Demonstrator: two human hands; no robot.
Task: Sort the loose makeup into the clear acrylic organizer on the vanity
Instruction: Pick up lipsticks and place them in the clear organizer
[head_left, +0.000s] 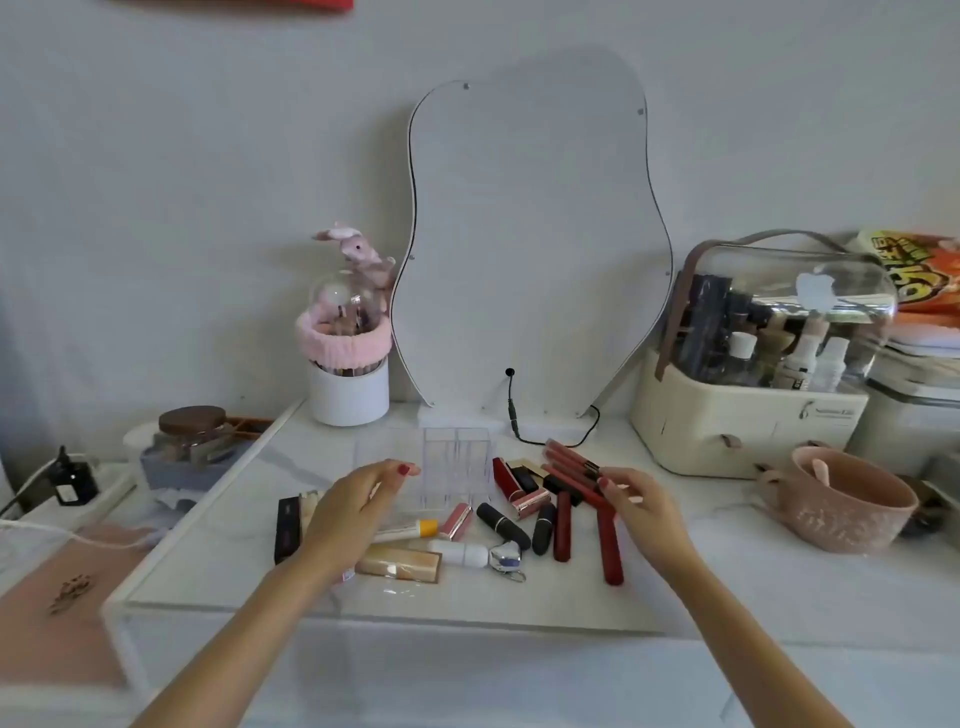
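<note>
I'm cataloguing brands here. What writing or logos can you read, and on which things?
No text reads clearly.
Cream storage case with clear lid: small print, too blurred; an apple-shaped white mark on the lid.
Orange snack bag: large characters, cut off, unreadable.
Small black dropper bottle: label too small.

White marble vanity top (675, 582): clear acrylic organizer (457, 467), loose lipsticks (519, 514), white tube (405, 530), pink cup (847, 504).

Two bare forearms — no sleeves, no watch or bracelet in view. The left hand (358, 499) and right hand (636, 501) both wear red-painted nails.
</note>
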